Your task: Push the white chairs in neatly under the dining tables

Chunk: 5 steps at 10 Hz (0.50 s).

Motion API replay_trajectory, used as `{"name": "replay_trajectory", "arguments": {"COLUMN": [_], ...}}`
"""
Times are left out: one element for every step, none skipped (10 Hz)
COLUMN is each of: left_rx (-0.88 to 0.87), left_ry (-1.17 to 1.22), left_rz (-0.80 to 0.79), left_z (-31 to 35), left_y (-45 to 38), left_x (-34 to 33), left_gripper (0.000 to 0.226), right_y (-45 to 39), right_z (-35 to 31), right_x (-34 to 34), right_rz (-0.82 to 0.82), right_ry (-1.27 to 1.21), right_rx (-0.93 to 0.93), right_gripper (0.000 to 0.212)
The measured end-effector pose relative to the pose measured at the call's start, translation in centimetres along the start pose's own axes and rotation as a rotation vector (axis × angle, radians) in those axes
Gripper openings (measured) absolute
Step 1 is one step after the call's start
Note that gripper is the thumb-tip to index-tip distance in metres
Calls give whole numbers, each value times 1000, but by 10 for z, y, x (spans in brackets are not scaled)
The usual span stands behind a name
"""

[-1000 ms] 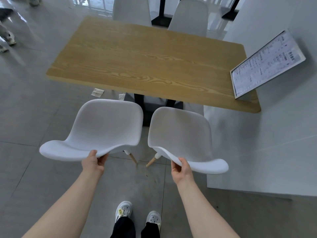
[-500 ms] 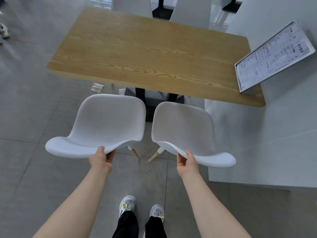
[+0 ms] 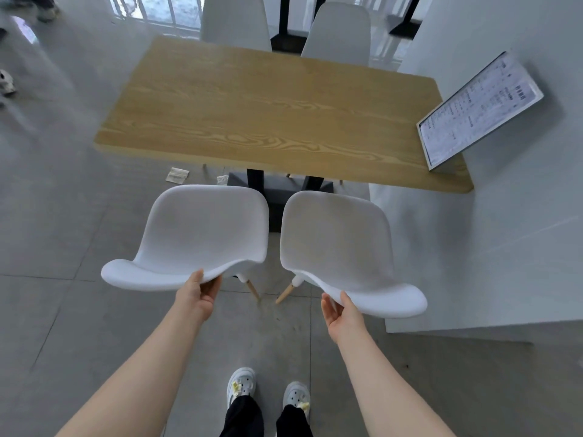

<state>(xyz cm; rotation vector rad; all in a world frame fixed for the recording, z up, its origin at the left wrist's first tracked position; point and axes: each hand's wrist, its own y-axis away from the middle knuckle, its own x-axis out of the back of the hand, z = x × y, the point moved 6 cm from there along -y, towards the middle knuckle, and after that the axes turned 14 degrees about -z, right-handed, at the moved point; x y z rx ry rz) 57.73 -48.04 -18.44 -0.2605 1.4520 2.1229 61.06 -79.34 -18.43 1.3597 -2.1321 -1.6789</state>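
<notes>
Two white moulded plastic chairs sit side by side at frame centre, the left white chair [image 3: 202,234] and the right white chair [image 3: 337,247], seats facing the pale oak rectangular dining table [image 3: 268,115] above them, not yet under it. The left hand [image 3: 198,294] grips the left backrest's top edge. The right hand [image 3: 340,316] clasps the right one, likely so both slide together. A framed menu board [image 3: 479,111] leans at the table's right end.

Grey tiled floor [image 3: 63,234] spreading all round, two paper scraps [image 3: 177,175] lying on it. Pale wall [image 3: 504,231] standing at right, framed printed sheet [image 3: 479,110] leaning against it. Daylight coming through barred window [image 3: 157,11] at top.
</notes>
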Motion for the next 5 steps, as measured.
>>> {"name": "replay_trajectory", "arguments": {"left_rx": [63, 134, 187, 191, -69], "left_ry": [-3, -89, -296, -715, -1132], "left_rz": [2, -22, -61, -71, -57], "left_z": [0, 6, 17, 27, 50], "left_y": [13, 33, 53, 65, 79], "left_x": [-1, -11, -19, -19, -29], "left_gripper": [23, 35, 37, 35, 20], "right_y": [12, 24, 37, 69, 128], "right_z": [-6, -12, -19, -33, -72], "right_x": [-9, -19, -29, -59, -117], "right_rz": [1, 8, -11, -104, -331], "right_ry": [74, 143, 196, 261, 353], "right_rx": [3, -2, -9, 45, 255], "right_gripper": [9, 8, 9, 10, 19]}}
